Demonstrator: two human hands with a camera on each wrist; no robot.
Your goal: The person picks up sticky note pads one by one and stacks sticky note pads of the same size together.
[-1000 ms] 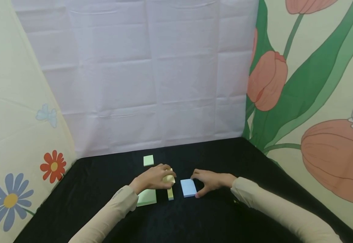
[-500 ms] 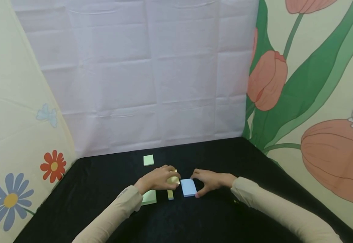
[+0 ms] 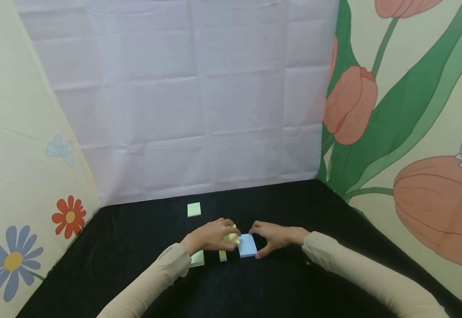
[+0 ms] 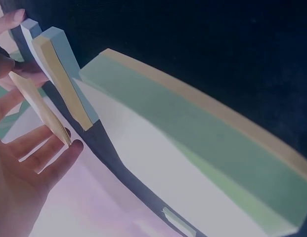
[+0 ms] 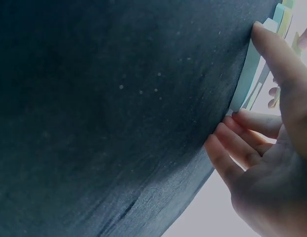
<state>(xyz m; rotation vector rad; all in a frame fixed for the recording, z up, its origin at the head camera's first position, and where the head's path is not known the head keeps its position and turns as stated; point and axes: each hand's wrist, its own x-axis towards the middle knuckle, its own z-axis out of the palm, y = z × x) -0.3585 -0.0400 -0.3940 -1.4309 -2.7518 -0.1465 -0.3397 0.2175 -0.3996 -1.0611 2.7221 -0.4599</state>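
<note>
My left hand (image 3: 208,236) holds a small yellow sticky note pad (image 3: 232,237) between thumb and fingers, tilted and off the cloth in the left wrist view. My right hand (image 3: 274,236) pinches the edges of a blue sticky note pad (image 3: 248,247), which lies flat on the black cloth. In the head view the yellow pad overlaps the blue pad's left edge; contact between them cannot be told. Partly under my left hand in that view is a narrow stack (image 4: 64,74), yellow over blue. A large light green pad (image 4: 193,128) lies left of it, partly covered by my forearm.
A small pale green pad (image 3: 193,209) lies farther back on the black cloth (image 3: 278,198). Behind the table hangs a white sheet (image 3: 155,110). Flower-printed panels (image 3: 374,132) stand at both sides.
My left hand has moved right with the yellow pad, from over the narrow stack to the blue pad's left edge. My right hand and the blue pad have stayed in place.
</note>
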